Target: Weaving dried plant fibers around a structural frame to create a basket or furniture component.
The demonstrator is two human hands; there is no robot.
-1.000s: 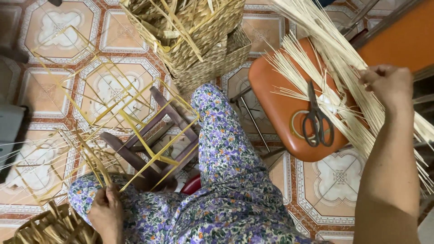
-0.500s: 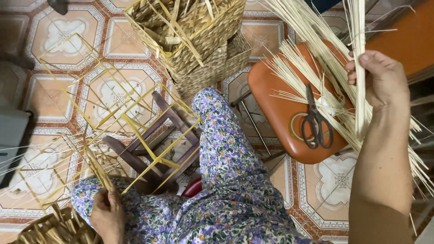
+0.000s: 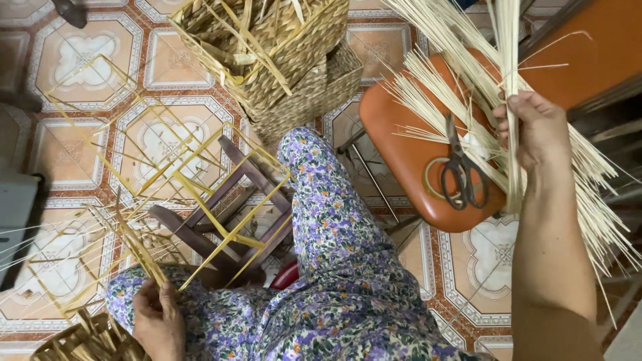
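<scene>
Right hand [image 3: 535,130] closed round pale reed strips [image 3: 511,80], long axis upright, tips pointing away, above orange stool [image 3: 401,140] with scissors [image 3: 461,170] | left hand [image 3: 157,321] pinched yellow strips [image 3: 144,254] on lap | patterned tile floor [image 3: 73,53].

Scissors [image 3: 461,177] lie on an orange stool [image 3: 401,144].

A thin bunch of pale straw strips [image 3: 513,100] stood nearly upright at three o'clock, pinched in the right hand [image 3: 531,127]. At seven o'clock, the left hand [image 3: 157,321] gripped yellow strips [image 3: 144,257] of a half-woven basket frame [image 3: 167,174] on the lap.
</scene>
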